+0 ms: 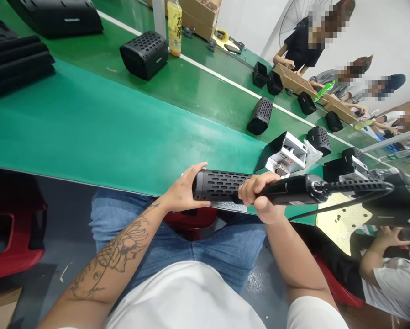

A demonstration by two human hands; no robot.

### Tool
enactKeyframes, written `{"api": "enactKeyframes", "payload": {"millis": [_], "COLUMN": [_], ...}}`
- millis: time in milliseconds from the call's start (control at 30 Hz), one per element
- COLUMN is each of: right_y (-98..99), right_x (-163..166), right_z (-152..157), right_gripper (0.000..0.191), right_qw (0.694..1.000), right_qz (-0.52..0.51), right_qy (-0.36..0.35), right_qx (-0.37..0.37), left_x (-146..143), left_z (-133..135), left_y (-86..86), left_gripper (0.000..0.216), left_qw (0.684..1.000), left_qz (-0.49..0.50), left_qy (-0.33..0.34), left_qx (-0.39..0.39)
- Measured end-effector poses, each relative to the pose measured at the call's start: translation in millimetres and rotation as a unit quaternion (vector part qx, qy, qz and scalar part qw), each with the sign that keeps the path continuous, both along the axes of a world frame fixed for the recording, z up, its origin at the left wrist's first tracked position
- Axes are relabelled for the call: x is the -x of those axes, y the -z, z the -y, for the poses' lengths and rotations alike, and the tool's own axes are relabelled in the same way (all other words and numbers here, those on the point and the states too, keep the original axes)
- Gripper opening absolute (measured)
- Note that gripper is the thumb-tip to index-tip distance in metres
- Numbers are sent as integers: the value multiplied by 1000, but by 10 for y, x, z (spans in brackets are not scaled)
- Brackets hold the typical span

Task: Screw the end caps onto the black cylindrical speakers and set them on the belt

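A black perforated housing (220, 184) lies at the front edge of the green bench top. Its left end is gripped by my left hand (181, 189), with the thumb and fingers around the sides. My right hand (263, 196) is closed around the black body of an electric screwdriver (290, 189), from whose rear end a cord runs off to the right. The tool's tip is at the right part of the housing; whether it touches a screw is hidden by my fingers. Just beyond my right hand stands a black and silver screw feeder (283, 155).
More black housings (145, 55) stand along the green conveyor (198, 82). A yellow drink bottle (175, 27) is at its far side. Yellow paper with dark spots (344, 221) lies to the right. Co-workers sit opposite and at my right. A red stool (16, 242) is at left.
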State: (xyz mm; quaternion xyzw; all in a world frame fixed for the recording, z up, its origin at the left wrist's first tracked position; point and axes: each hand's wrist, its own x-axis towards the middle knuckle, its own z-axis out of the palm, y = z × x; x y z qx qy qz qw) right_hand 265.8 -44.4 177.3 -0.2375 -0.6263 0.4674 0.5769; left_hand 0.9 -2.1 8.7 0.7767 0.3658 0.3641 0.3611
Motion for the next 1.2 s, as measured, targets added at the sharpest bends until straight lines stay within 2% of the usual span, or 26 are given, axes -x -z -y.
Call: {"api": "enactKeyframes", "payload": {"millis": [133,200,267,367,467,567,633,700,767,867,967,1100,1200], "right_y": [-48,-128,-206,-211,-36,177,236,190,54,-214,-395,-373,-261], "right_x": [-137,-361,-684,-1217,-1611,-1783,-1792,-1724,-1568,-1151,-578,115,397], "right_z": [21,-79,-274,-643,-900,-958,-921,-846,-726,-445,-121,101,84], "right_gripper": [50,54,56,58,61,62,64,67,68,61,58,53,57], "right_qw": [999,991,964,892,869,873,871,875,890,924,959,988,997], "right_qz": [6,-3,-10,7,47,73,78,72,46,-14,-42,-44,-31], "right_qy": [42,122,255,441,485,479,483,477,452,378,273,125,64], "right_qx": [-30,-56,-77,-101,-88,-50,-39,-36,-38,-53,-63,-75,-32], "left_x": [8,3,-6,-17,-16,-11,-10,-14,-21,-36,-55,-89,-129], "left_z": [9,21,33,39,33,25,23,20,16,9,6,19,38], "left_y": [61,95,128,170,186,169,146,121,97,68,36,-11,-34], "left_gripper": [138,138,139,142,144,141,139,139,139,139,138,136,134], "left_qw": [999,997,994,991,989,991,992,994,995,997,998,1000,1000], "left_qz": [0,-7,-16,-28,-33,-25,-22,-26,-30,-22,-16,-18,-3], "left_qy": [-13,-18,-17,-13,-8,-1,3,6,10,18,17,7,1], "left_qx": [-44,-75,-102,-130,-141,-134,-121,-105,-91,-77,-57,-25,-22]}}
